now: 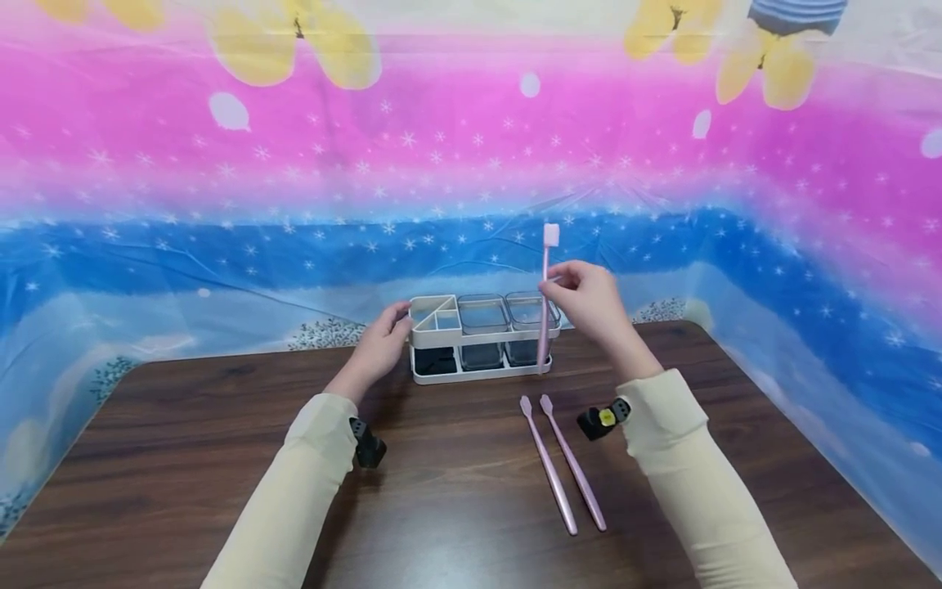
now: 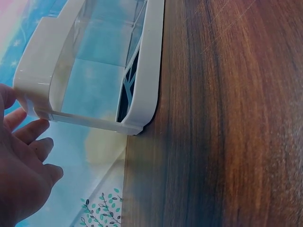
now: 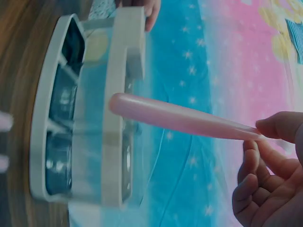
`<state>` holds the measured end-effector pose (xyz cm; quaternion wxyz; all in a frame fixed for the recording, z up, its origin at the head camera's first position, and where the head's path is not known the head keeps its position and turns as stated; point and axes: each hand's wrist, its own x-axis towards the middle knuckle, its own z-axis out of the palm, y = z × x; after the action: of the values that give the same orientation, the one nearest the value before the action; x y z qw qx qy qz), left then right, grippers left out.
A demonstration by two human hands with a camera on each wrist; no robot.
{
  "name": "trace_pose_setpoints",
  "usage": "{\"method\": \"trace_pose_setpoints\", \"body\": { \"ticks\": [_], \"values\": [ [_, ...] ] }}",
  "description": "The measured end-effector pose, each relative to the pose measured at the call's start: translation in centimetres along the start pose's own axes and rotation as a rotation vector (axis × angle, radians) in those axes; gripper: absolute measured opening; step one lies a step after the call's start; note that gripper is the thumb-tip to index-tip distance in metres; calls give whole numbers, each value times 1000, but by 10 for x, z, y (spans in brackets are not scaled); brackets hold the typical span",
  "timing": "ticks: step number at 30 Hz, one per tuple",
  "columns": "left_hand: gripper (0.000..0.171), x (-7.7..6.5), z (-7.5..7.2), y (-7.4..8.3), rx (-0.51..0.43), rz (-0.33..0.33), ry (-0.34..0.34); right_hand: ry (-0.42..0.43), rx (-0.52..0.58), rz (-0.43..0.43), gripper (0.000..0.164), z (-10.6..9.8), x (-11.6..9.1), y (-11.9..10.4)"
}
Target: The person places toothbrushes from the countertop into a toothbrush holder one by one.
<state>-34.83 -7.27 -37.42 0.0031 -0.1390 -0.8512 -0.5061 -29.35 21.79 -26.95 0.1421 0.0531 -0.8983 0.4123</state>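
Observation:
A white toothbrush holder with two tiers stands near the back of the table. Two clear cups sit side by side in it, right of its divided left section. My left hand grips the upper left end of the holder, fingertips at the rim in the left wrist view. Between thumb and fingers, my right hand pinches a pink toothbrush just below its head. The brush is upright, head up, its handle overlapping the right cup in the head view. In the right wrist view the handle's rounded end points toward the holder.
Two more pink toothbrushes, a left one and a right one, lie on the brown wooden table, heads toward the holder. A patterned cloth hangs behind the table and along its sides.

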Motion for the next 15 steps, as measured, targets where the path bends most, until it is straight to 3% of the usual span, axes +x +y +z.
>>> {"method": "trace_pose_setpoints", "body": {
  "ticks": [6, 15],
  "values": [
    [47, -1, -1, 1, 7, -7, -7, 72, 99, -20, 28, 25, 16, -26],
    [47, -2, 0, 2, 16, -8, -9, 154, 194, -78, 27, 62, 27, -47]
  ]
}}
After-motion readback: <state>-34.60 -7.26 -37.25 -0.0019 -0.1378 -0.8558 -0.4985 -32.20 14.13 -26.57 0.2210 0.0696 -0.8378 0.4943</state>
